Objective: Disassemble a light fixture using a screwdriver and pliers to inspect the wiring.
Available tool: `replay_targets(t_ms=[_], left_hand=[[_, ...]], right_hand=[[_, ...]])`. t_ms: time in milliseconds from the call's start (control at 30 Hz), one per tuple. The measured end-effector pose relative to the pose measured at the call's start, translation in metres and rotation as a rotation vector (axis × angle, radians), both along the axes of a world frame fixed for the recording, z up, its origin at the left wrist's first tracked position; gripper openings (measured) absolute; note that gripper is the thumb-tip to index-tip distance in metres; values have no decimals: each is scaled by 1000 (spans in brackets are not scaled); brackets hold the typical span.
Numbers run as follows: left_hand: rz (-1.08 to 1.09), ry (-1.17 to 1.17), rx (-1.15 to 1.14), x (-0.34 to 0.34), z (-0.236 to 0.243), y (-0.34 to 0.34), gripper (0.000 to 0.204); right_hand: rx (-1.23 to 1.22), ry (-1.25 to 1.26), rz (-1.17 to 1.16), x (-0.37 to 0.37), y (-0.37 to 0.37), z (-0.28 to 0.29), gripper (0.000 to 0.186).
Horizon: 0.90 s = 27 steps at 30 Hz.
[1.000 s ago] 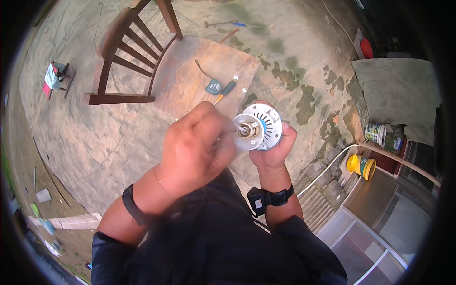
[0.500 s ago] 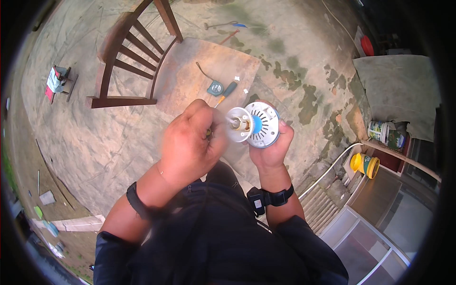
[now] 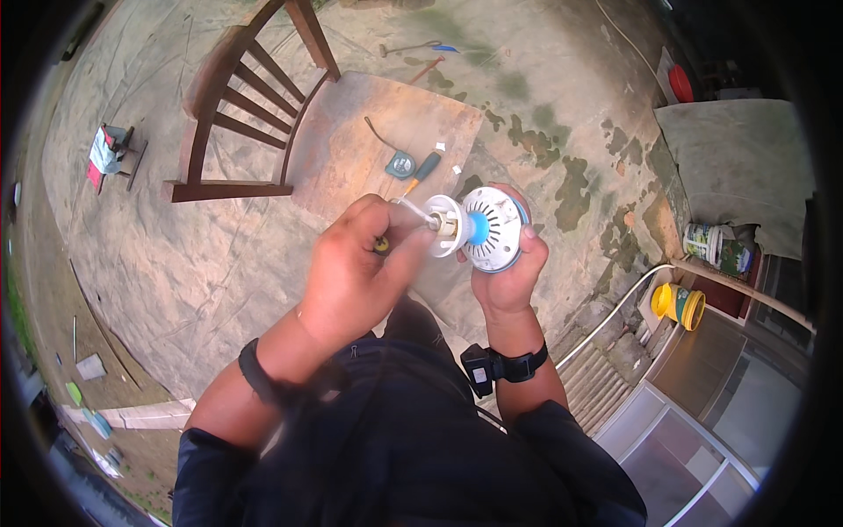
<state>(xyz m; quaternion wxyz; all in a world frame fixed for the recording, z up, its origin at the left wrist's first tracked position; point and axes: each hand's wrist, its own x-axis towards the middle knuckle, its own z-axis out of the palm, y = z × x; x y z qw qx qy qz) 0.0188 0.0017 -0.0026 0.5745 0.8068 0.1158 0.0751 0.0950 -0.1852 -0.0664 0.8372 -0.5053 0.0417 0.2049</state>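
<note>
1. Over the last second our white fixture (image 3: 496, 241) tips, so its cup (image 3: 454, 211) faces nearer nine o'clock and its blue neck (image 3: 479, 228) shows more; we judge this leaves the cup's mouth handier to our left hand (image 3: 356, 250).
2. We see the fixture in mid-air, near centre: a slotted, blue-edged disc, with metal inside the cup.
3. At nine o'clock, our left hand curls round a yellow-ended piece (image 3: 381, 245); a white wire (image 3: 414, 209) leaves the cup toward ten o'clock, but whether we pinch it, we cannot tell.
4. Our right hand (image 3: 507, 285) clasps the disc from five o'clock.
</note>
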Motion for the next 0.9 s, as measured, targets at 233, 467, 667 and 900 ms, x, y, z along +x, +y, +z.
replay_targets(t_ms=[233,467,667,900], left_hand=[[49,106,-256,1,-6,4,9],[215,19,-39,9,-19,33,13],[348,115,-189,3,-29,89,16],[301,155,-244,-5,-33,87,12]], right_hand=[[-118,-41,-6,3,-4,-7,71],[-40,30,-56,7,-8,-6,61],[-162,67,-138,22,-34,-6,59],[-69,86,-158,26,-45,-12,60]])
